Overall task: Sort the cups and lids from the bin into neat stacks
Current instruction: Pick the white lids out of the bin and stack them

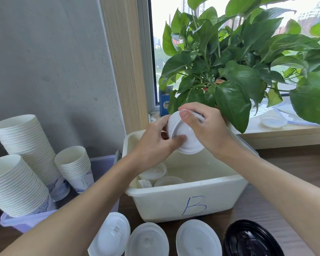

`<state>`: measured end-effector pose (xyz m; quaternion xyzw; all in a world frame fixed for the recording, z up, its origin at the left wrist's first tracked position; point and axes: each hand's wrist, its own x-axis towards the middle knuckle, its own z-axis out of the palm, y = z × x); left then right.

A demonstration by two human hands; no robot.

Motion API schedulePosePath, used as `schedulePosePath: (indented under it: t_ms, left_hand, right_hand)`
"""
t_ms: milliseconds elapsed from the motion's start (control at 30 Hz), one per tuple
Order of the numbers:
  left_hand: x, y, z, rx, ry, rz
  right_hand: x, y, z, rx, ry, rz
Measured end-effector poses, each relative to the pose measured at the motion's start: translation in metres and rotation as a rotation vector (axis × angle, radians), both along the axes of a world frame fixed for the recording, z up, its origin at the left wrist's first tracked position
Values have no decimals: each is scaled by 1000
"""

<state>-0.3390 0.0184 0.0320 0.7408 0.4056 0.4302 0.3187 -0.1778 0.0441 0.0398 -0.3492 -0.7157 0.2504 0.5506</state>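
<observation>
Both hands are closed round one stack of white lids (pixel 181 137), held tilted above the far end of the bin. The left hand (pixel 155 143) grips it from 8 o'clock, thumb pressed on the flat face. The right hand (pixel 205 130) clasps it from 2 o'clock, thumb over the upper rim.

The white plastic bin (pixel 192 202) below carries a large "B" in blue marker on its near wall. A few loose white lids (pixel 153 172) lie in its left corner, at 7 o'clock from the held stack.

At 6 o'clock, on the brown wooden table (pixel 284 172) in front of the bin, stand three piles of white lids (pixel 148 241) and, at 5 o'clock, a pile of black lids (pixel 251 241).

At 9 o'clock three leaning stacks of white paper cups (pixel 24 141) sit in a pale purple tray (pixel 26 221). They bear blue printed patterns, and their small lettering is unreadable.

Behind the cups is a grey wall (pixel 44 61). At 1 o'clock a leafy green plant (pixel 238 71) fills the window, its leaves hanging just behind the right hand. A blue box (pixel 164 104) at 12 o'clock has a label too small to read. A clear lid (pixel 272 121) lies on the sill (pixel 266 132) at 3 o'clock.
</observation>
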Motion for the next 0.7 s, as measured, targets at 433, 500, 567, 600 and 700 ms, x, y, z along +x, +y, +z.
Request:
schedulePosePath:
  t_ms: [433, 500, 567, 600, 700]
  left_hand:
    - [2, 3, 0, -115, -96, 99]
    - [3, 3, 1, -68, -61, 96]
    - [4, 2, 0, -61, -35, 93]
    - [4, 2, 0, -77, -47, 109]
    - [5, 4, -1, -121, -48, 145]
  right_hand:
    - [-3, 3, -1, -70, 131, -10]
    - [-2, 3, -3, -91, 65, 26]
    - [-2, 3, -2, -96, 35, 25]
    - [-3, 2, -2, -91, 48, 24]
    - [-3, 1, 2, -66, 100, 4]
